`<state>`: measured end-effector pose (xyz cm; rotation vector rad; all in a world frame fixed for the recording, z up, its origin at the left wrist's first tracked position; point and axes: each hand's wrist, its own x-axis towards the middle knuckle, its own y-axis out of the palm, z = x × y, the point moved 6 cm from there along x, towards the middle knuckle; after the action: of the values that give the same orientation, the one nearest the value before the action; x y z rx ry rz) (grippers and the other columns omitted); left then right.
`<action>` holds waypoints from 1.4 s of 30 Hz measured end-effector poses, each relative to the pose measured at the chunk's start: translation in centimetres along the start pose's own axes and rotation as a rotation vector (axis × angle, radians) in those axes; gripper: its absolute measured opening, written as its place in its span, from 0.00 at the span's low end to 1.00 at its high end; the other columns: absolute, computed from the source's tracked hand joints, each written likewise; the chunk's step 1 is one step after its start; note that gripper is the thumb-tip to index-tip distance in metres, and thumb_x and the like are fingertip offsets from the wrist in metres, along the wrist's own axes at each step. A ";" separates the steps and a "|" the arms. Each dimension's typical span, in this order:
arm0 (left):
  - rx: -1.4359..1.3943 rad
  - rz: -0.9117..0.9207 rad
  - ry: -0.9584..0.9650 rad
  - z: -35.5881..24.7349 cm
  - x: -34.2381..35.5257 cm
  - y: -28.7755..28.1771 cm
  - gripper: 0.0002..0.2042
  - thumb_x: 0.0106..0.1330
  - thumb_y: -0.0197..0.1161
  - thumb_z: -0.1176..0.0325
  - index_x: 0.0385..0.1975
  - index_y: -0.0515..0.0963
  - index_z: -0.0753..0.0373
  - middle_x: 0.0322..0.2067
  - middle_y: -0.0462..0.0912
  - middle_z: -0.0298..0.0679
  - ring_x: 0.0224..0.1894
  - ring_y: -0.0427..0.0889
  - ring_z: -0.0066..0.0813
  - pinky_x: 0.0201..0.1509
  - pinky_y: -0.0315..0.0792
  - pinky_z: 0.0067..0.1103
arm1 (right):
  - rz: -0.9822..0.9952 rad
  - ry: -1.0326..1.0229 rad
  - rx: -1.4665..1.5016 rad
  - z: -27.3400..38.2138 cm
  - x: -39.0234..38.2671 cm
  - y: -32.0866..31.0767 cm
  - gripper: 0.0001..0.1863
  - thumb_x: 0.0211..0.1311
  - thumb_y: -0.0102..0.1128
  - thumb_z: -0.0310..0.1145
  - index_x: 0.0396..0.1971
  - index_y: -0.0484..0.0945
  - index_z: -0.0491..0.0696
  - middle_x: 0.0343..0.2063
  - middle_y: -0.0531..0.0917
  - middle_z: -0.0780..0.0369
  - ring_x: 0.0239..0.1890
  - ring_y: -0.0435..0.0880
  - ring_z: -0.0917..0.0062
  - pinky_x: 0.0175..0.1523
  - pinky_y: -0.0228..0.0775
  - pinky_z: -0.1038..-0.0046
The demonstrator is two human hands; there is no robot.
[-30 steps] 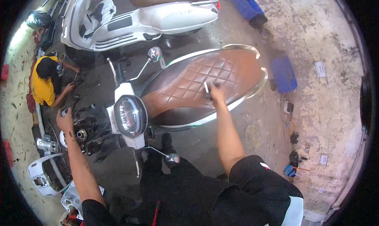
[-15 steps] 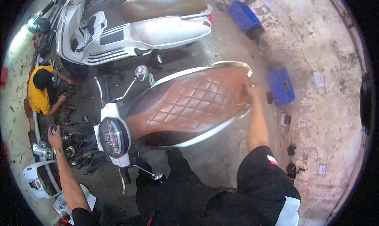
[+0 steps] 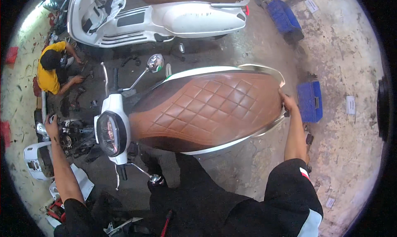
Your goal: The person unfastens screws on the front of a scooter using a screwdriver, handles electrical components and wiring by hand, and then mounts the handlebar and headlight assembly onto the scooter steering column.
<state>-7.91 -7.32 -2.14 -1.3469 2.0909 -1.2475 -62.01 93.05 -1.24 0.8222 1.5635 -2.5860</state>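
A scooter with a brown quilted seat [image 3: 215, 106] stands lengthwise before me, its white handlebar head [image 3: 112, 131] to the left. My right hand [image 3: 289, 103] is at the seat's rear end, fingers curled over its edge near the pale grab rail [image 3: 264, 67]. Out to the left, my left hand [image 3: 52, 127] is closed around something small that I cannot make out. It is above dark mechanical parts [image 3: 74, 133] beyond the scooter's front. Round chrome mirrors [image 3: 155, 63] stick out on both sides of the handlebar.
A second white scooter [image 3: 198, 20] stands at the far side. A person in a yellow shirt [image 3: 49, 75] crouches at the left, hands low. Blue crates [image 3: 309, 101] sit along the stained wall [image 3: 343, 59] on the right. White body panels [image 3: 37, 160] lie at lower left.
The whole view has shifted, with the far scooter now higher and farther right. My right hand is still at the seat's rear and shows more sharply. My left hand remains closed.
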 end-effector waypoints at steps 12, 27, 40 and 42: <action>-0.006 -0.021 0.124 -2.3 -0.7 2.5 0.16 0.58 0.65 0.66 0.45 0.77 0.65 0.40 0.81 0.42 0.38 0.80 0.29 0.44 0.72 0.23 | -0.752 -0.239 -0.433 7.7 -3.7 -0.2 0.32 0.65 0.43 0.56 0.33 0.81 0.38 0.32 0.81 0.43 0.36 0.80 0.46 0.42 0.71 0.53; -0.171 -0.041 0.012 -1.1 0.3 4.9 0.15 0.58 0.64 0.64 0.43 0.78 0.65 0.37 0.82 0.42 0.38 0.79 0.28 0.44 0.71 0.22 | -1.359 -0.307 -1.418 1.6 -3.1 -1.0 0.26 0.65 0.43 0.50 0.39 0.77 0.39 0.35 0.81 0.42 0.41 0.80 0.49 0.43 0.71 0.55; -0.232 0.034 -0.121 -1.9 -1.2 4.6 0.18 0.55 0.67 0.62 0.42 0.79 0.66 0.42 0.80 0.45 0.47 0.77 0.35 0.54 0.68 0.27 | -0.220 -0.102 -0.253 -1.5 3.4 -3.0 0.49 0.59 0.31 0.71 0.49 0.75 0.35 0.49 0.75 0.39 0.58 0.70 0.48 0.61 0.60 0.59; -0.033 0.000 -0.142 0.6 -0.8 0.5 0.20 0.56 0.67 0.58 0.44 0.78 0.65 0.47 0.77 0.45 0.50 0.75 0.34 0.55 0.67 0.27 | -0.170 -0.086 -0.244 -0.3 3.7 0.4 0.50 0.58 0.31 0.73 0.50 0.74 0.35 0.46 0.77 0.42 0.53 0.74 0.54 0.57 0.63 0.61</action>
<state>-7.42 -6.86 -2.97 -1.4060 2.0217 -1.0885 -64.97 94.03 -3.31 0.5742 1.9483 -2.4273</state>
